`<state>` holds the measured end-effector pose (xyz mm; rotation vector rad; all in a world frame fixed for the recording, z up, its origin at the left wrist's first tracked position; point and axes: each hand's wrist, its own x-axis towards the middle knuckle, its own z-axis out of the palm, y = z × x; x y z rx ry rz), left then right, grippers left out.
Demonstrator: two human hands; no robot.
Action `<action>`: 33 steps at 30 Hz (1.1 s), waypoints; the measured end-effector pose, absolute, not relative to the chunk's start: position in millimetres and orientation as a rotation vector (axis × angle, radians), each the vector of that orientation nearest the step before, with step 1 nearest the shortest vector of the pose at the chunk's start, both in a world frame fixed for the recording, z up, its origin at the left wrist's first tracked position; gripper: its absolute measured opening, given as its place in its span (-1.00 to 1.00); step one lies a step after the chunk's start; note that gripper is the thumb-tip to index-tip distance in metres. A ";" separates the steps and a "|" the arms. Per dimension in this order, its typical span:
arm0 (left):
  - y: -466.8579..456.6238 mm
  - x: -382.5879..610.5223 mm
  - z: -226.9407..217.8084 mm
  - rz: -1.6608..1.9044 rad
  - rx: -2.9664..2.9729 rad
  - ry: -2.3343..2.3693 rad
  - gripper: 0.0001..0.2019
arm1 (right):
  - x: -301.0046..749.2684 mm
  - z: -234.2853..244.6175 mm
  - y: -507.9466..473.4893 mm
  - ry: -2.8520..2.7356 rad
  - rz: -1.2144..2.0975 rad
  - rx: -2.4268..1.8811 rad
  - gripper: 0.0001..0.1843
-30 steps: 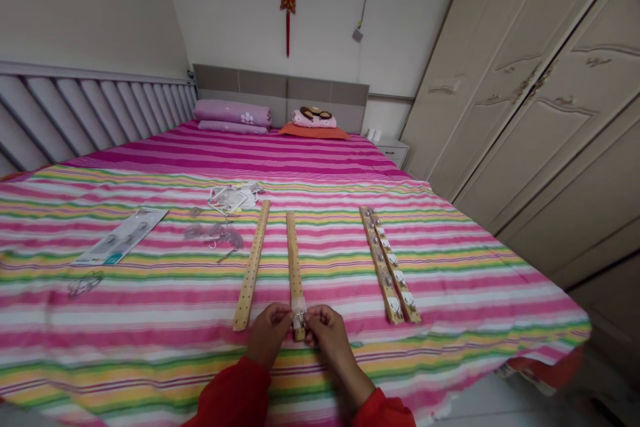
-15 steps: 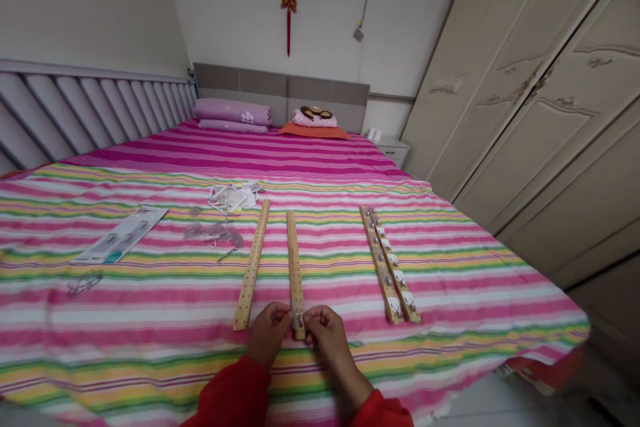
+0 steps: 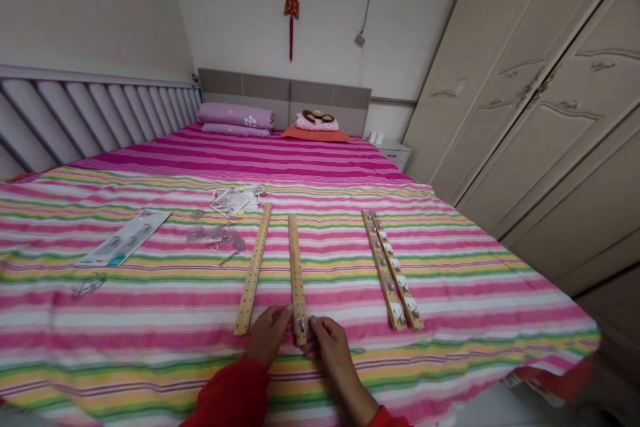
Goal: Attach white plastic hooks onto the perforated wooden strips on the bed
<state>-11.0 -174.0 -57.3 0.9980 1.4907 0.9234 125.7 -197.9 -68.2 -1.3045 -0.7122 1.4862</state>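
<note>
A narrow wooden strip with rows of small holes lies lengthwise before me on the striped cloth. Near its close end sits a clear adhesive hook with a metal loop. My left hand pinches at the strip's left edge, thumb and forefinger closed beside the hook. At the right edge, my right hand is curled with its fingertips against the strip; its lower fingers are partly hidden. A second holed strip lies to the left, with no hooks on it.
To the right lie two strips bearing several hooks. Loose clear hooks, opened packaging, a hook pack and thin wire-like pieces lie to the left. A wardrobe stands on the right, a bed rail on the left.
My fingers have drawn back slightly from the hook to the strip's edges, leaving the hook more visible. The whole view has shifted slightly down.
</note>
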 end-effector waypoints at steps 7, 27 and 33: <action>-162.1 -5.9 -49.0 0.852 0.985 1.591 -0.72 | 120.7 -75.6 -202.9 -0.608 1.629 -1.216 -0.62; -154.9 -11.3 -58.0 0.990 1.137 1.659 -0.68 | 100.2 -75.0 -208.6 -0.475 1.688 -1.123 -0.57; -157.3 -9.0 -57.6 1.028 1.151 1.684 -0.71 | 98.9 -73.4 -210.0 -0.481 1.692 -1.084 -0.59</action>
